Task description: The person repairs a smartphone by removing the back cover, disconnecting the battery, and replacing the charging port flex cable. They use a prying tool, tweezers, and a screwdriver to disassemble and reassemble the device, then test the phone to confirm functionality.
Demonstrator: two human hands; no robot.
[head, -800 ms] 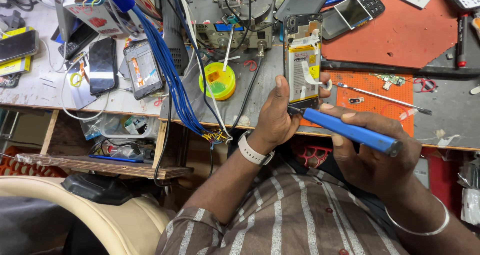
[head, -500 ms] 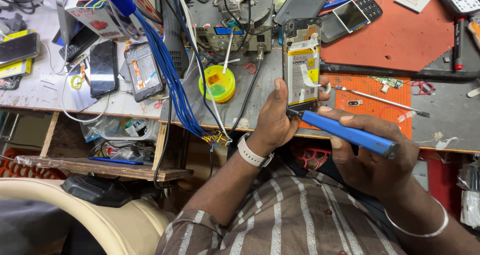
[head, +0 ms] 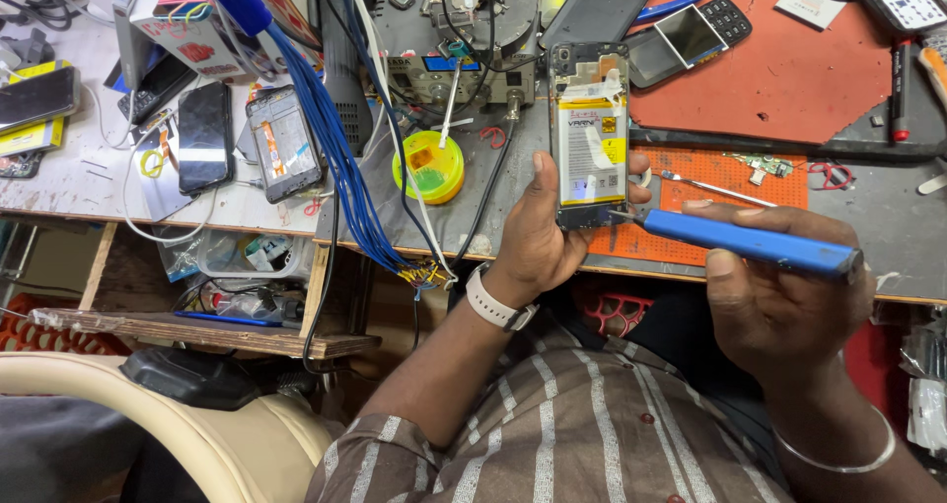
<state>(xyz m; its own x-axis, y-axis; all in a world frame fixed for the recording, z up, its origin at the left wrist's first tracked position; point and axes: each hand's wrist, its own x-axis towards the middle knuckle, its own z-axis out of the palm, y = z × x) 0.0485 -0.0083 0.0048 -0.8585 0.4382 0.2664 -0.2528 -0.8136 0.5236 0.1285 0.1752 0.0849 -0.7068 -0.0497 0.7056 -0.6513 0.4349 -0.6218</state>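
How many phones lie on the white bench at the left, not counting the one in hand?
3: a black phone face up, an opened phone beside it, another phone at the far left edge. Clutter may hide more.

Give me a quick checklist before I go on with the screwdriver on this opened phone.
1. Left hand holds the phone firmly: ok.
2. Right hand holds the blue screwdriver: ok.
3. Tip at the phone's lower edge: ok.
4. Tip seated in a screw: cannot tell.
5. Battery clear of the tip: ok.
6. Phone over the bench, not off its edge: not ok.
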